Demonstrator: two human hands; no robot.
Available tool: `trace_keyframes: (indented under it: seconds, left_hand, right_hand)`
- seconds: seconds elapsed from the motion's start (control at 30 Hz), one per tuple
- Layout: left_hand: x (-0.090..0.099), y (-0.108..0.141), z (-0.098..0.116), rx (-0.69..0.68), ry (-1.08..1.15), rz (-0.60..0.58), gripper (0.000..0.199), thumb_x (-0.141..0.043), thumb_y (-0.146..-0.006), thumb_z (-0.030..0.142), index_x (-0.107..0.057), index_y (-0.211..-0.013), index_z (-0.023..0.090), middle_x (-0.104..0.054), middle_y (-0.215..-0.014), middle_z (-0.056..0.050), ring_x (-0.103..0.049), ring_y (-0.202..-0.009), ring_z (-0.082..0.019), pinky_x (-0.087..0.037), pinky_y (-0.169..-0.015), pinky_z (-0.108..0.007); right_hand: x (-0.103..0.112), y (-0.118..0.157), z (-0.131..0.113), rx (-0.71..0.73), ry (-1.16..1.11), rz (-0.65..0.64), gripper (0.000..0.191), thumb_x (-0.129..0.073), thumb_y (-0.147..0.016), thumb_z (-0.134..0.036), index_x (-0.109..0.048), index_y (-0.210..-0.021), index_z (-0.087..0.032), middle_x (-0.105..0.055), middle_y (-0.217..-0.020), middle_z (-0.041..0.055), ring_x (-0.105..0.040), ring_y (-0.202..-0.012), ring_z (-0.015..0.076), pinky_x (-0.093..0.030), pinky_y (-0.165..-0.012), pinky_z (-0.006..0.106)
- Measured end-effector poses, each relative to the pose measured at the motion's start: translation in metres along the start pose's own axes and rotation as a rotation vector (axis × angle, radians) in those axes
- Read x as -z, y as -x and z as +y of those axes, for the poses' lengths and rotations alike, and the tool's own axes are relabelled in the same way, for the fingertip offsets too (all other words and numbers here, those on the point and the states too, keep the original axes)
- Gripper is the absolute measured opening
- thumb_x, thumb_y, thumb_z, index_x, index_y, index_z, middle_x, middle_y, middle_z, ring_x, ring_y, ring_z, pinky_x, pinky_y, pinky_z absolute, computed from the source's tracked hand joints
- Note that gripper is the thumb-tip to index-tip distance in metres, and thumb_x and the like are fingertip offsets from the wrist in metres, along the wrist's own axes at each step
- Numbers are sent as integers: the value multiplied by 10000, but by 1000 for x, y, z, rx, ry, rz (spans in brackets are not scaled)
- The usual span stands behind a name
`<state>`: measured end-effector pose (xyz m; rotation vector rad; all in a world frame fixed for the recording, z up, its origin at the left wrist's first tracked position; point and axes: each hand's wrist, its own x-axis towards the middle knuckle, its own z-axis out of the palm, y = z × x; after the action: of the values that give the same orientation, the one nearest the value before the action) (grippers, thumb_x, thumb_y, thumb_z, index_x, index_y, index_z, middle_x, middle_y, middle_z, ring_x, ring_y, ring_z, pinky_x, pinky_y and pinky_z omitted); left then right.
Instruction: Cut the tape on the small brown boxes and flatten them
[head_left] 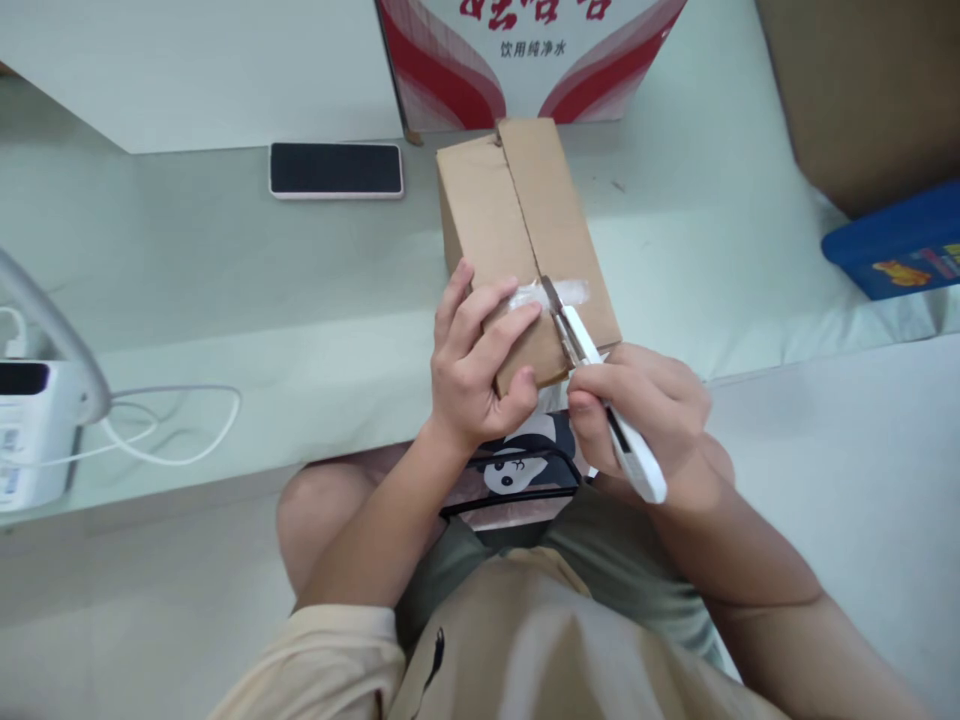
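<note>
A brown cardboard box point(551, 190) sits near the front edge of the pale green table, its top flaps meeting along a seam. Across the seam lies a strip of clear tape point(574, 292). My left hand point(480, 360) rests on the near left part of the box with fingers spread, fingertips touching the tape's left end. In my right hand point(649, 410) is a white utility knife point(634, 450). Its extended blade points away from me and touches the tape at the seam.
A dark-screened phone point(335, 169) lies behind and left of the box. Beyond stands a red-and-white carton point(525, 80). A white charger unit point(34, 435) with looped cable point(214, 455) is at left. At right are a blue box point(896, 245) and a brown object point(862, 90).
</note>
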<state>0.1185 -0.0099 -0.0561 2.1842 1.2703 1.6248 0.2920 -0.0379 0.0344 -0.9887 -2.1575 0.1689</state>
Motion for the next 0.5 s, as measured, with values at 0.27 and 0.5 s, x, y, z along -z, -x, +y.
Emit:
trace_keyframes:
  seconds: [0.27,0.5]
  left_hand:
    - [-1,-1,-2,-5,1,16,508,-402,-970,583,-666,-1272,271,-645,-1333,-84,-525,-1385,-352,-310,-1242,-612]
    - [2,-4,-4,4,58,-6,464,-421,-969,565,-657,-1262,294,-633,-1354,-76,-509,-1406,-321,-251,-1280,-590]
  right_hand:
    - [-2,-10,1,-36,-8,-59,207,-560,-920,-152,-571,-719,-199,-460,-591,-25,-382,-537,105,-343,-512,267]
    - [17,8,-8,-72,-32,-83,217,-528,-930,-197,-552,-716,-224,-450,-594,-21,-408,-547,123,-396,-562,302]
